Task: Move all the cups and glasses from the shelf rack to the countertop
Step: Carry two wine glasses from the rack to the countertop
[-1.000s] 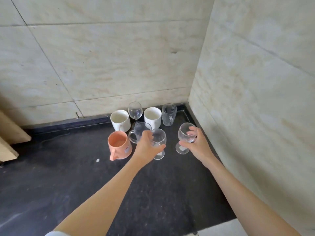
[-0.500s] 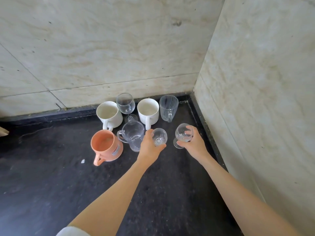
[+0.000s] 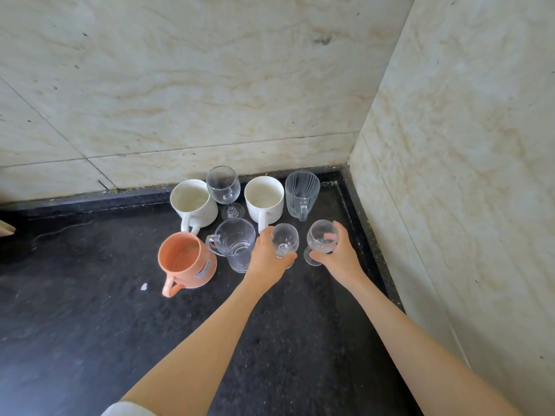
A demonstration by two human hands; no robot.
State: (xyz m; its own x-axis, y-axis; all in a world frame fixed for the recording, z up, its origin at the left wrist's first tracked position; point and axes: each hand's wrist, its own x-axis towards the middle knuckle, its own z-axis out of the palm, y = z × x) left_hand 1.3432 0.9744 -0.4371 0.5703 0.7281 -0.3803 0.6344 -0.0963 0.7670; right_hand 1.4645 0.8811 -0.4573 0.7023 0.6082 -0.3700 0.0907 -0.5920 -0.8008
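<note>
Dark countertop now carries both stemmed glasses (lower than a second ago), my left hand gripping one glass, my right hand the other glass, nearly set down.

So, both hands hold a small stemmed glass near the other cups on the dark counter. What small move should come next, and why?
Probably let go of both glasses and draw the hands back. The left hand grips one small glass and the right hand grips the other, whose foot seems to rest on the countertop beside the glass mug. The left glass's foot is hidden.
</note>
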